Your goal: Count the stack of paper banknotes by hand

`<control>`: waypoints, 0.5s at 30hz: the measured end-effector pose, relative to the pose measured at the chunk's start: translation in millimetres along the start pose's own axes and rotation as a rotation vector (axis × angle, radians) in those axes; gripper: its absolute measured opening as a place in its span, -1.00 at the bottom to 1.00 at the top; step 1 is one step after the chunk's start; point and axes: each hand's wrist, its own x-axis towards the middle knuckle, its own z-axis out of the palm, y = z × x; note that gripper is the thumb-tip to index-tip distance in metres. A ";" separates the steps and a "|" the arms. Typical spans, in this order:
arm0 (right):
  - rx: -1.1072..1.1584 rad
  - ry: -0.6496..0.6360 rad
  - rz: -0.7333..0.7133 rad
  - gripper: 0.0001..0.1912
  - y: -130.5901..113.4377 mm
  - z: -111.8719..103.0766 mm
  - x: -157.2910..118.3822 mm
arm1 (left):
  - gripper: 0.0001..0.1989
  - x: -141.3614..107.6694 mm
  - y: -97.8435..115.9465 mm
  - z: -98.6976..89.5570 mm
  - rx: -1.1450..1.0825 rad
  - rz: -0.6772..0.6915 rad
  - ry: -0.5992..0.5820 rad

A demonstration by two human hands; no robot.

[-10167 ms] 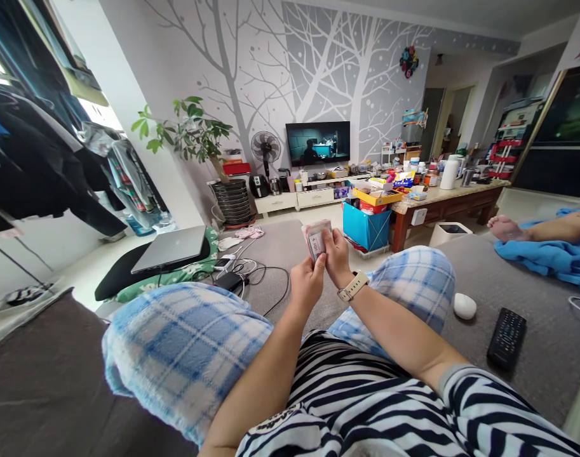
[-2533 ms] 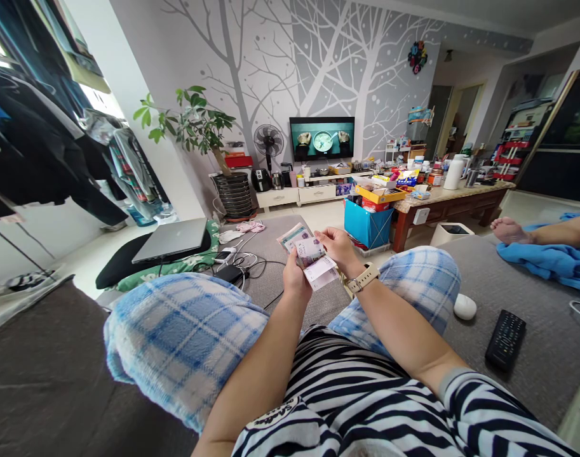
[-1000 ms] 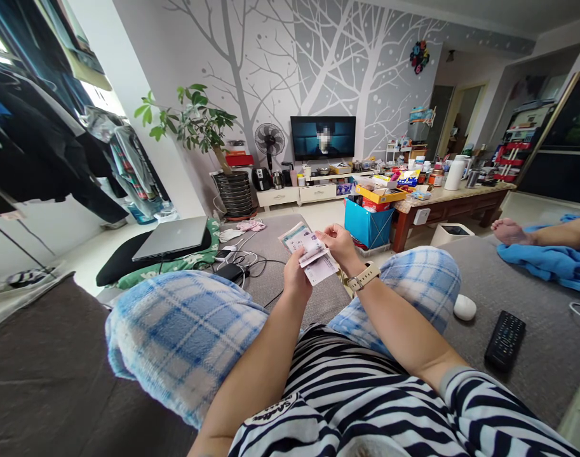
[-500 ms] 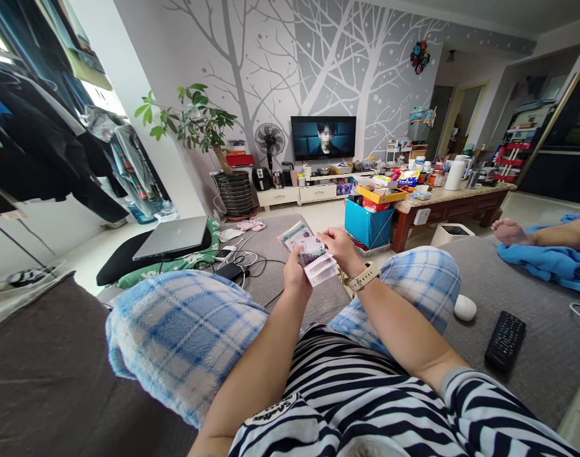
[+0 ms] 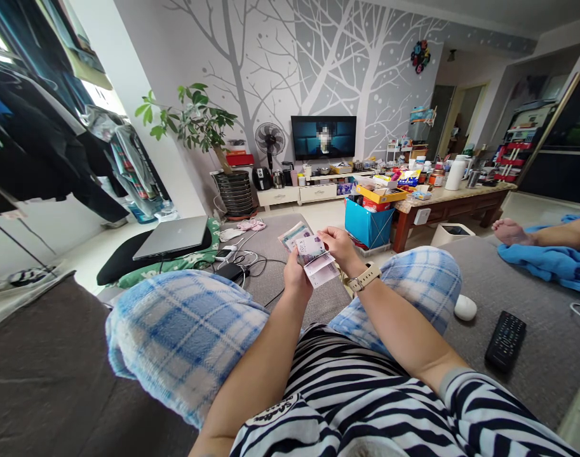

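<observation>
Between my hands, above my lap, is a small stack of banknotes, bluish-green at the far end and purplish on the near notes. My left hand is closed around the lower left side of the stack, thumb on top. With the fingers of my right hand I pinch the upper right edge of a near note, which is bent over. Lower ends of the notes fan out toward me. A beige watch is on my right wrist. How many notes there are cannot be made out.
Left of my knees, a closed laptop lies on a cushion, with cables beside it. A white mouse and a black remote control lie on the right. Another person's foot rests on the couch. Beyond stands a cluttered table.
My right fingers have shifted the near note slightly, so more of the bluish-green notes behind and the pale lower ends show. My left hand stays nearly still.
</observation>
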 end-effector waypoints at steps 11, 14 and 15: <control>-0.007 -0.011 -0.024 -0.62 1.6 -0.1 0.2 | -0.78 -2.3 0.4 -0.3 0.040 0.004 0.015; -0.010 -0.017 -0.026 -0.62 2.5 -0.2 0.4 | -0.78 -3.0 0.6 -0.1 0.043 0.009 0.021; -0.007 -0.018 -0.027 -0.62 2.7 -0.2 0.4 | -0.78 -3.3 0.6 0.0 0.044 0.006 0.020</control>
